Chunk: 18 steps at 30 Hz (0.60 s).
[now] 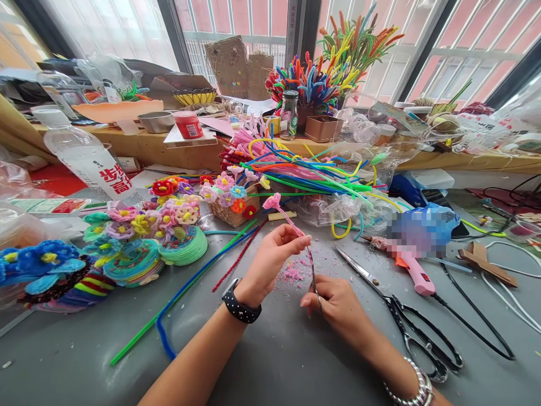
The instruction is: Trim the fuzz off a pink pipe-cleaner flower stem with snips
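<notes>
Head view: left hand (270, 256) pinches pink flower stem (296, 228) high, right hand (333, 301) grips its lower end, keeping it taut above table (274, 349). Scissors (406, 316) lie just right, within reach.

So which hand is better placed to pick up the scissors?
Probably the right hand: the scissors lie open just beside it on the table. The left hand is farther away and pinches the flower stem.
</notes>
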Each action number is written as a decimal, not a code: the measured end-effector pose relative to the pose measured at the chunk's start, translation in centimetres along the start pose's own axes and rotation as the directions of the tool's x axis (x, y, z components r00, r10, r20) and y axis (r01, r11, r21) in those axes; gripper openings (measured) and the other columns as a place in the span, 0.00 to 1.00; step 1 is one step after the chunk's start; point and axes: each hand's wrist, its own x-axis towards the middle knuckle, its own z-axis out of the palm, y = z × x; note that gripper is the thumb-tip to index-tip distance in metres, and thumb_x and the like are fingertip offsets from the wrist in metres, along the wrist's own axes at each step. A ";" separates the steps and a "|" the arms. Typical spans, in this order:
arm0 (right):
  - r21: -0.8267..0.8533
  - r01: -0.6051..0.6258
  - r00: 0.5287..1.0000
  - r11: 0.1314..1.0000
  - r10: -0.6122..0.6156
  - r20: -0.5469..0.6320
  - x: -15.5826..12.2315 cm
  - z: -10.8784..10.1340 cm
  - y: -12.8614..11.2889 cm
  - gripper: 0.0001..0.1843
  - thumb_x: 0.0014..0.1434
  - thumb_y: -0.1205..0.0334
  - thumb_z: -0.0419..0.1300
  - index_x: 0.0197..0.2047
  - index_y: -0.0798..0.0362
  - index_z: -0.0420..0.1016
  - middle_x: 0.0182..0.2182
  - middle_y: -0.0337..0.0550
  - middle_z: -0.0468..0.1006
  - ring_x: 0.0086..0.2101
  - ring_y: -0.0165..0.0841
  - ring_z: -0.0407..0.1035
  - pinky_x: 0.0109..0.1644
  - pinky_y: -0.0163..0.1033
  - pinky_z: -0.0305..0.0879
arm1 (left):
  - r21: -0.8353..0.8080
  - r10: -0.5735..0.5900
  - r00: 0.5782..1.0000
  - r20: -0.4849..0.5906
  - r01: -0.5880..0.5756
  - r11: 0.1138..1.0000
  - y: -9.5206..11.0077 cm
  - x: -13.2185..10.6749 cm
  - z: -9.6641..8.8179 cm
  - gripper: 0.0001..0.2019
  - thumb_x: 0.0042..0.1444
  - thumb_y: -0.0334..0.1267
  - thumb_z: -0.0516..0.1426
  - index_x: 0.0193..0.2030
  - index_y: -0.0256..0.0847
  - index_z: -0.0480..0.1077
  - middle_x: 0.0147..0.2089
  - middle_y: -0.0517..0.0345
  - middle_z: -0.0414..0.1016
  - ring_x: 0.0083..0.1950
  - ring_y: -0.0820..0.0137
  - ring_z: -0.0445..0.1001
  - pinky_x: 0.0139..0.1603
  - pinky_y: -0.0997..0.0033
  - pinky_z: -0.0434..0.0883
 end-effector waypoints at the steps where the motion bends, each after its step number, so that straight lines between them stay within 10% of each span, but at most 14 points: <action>1: 0.003 -0.012 1.000 1.000 0.012 -0.020 0.0 0.0 0.0 0.37 0.49 0.33 0.39 0.12 0.55 0.68 0.16 0.41 0.67 0.20 0.28 0.61 0.27 0.34 0.55 | -0.013 0.003 1.000 -0.013 -0.003 1.000 0.0 0.0 0.0 0.07 0.44 0.34 0.60 0.25 0.36 0.65 0.25 0.65 0.66 0.28 0.79 0.63 0.32 0.78 0.60; 18: 0.214 0.103 0.994 0.971 -0.109 0.017 -0.2 -0.8 -0.9 0.38 0.49 0.31 0.32 0.25 0.55 0.68 0.27 0.42 0.66 0.28 0.32 0.61 0.32 0.35 0.57 | -0.062 -0.018 1.000 0.012 0.019 0.998 -0.2 0.2 -0.7 0.06 0.44 0.35 0.60 0.31 0.38 0.72 0.31 0.58 0.75 0.33 0.75 0.68 0.36 0.76 0.62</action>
